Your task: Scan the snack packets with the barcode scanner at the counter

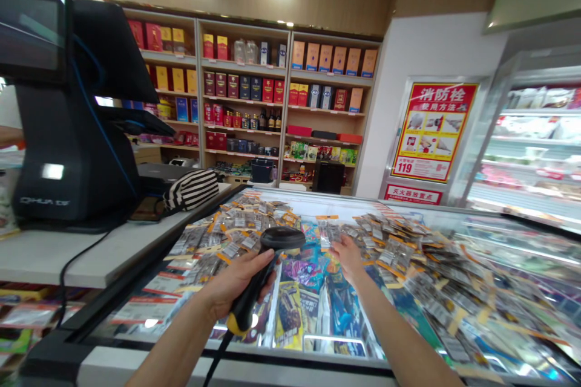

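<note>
My left hand (227, 283) is wrapped round the handle of a black and yellow barcode scanner (247, 301). The scanner's dark head tilts up and to the right, and its cable runs down toward me. To the right of it, my right hand (348, 258) pinches the edge of a small clear packet (327, 231) with an orange top strip and a printed label. Both hands are above the glass top of a freezer (313, 338). Loose packets of the same kind lie spread on the glass, in one pile (245, 224) at the left and a larger pile (436, 272) at the right.
At the left, a black checkout terminal (82, 157) stands on a white counter (86, 254), with a striped pouch (193, 189) and a phone (144, 210) near it. Shelves of boxed goods (245, 89) line the back wall. A lit display fridge (535, 145) stands at the right.
</note>
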Motion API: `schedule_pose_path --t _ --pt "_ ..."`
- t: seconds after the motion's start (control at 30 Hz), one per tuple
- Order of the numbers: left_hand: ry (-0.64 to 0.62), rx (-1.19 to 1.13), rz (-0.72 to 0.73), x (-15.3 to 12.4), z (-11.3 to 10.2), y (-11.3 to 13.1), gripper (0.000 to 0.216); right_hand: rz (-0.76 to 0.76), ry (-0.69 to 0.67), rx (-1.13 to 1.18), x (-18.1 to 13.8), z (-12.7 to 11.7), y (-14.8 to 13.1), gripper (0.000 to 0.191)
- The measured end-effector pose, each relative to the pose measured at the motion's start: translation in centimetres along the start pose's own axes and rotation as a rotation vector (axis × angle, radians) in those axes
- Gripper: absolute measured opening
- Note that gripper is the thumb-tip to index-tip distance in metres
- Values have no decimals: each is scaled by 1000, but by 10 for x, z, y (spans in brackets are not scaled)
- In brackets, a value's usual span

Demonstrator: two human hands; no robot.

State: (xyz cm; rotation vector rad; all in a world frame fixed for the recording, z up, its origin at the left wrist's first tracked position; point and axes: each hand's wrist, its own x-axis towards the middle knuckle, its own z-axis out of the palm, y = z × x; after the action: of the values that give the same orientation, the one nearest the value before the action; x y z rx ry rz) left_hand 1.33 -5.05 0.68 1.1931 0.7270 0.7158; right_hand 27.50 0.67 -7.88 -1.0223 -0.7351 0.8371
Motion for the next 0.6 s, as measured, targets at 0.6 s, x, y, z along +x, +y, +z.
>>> schedule_pose_path --t 0.6 --pt "83 -75 21 1 -13 5 29 -73 129 -62 17 -5 -16 25"
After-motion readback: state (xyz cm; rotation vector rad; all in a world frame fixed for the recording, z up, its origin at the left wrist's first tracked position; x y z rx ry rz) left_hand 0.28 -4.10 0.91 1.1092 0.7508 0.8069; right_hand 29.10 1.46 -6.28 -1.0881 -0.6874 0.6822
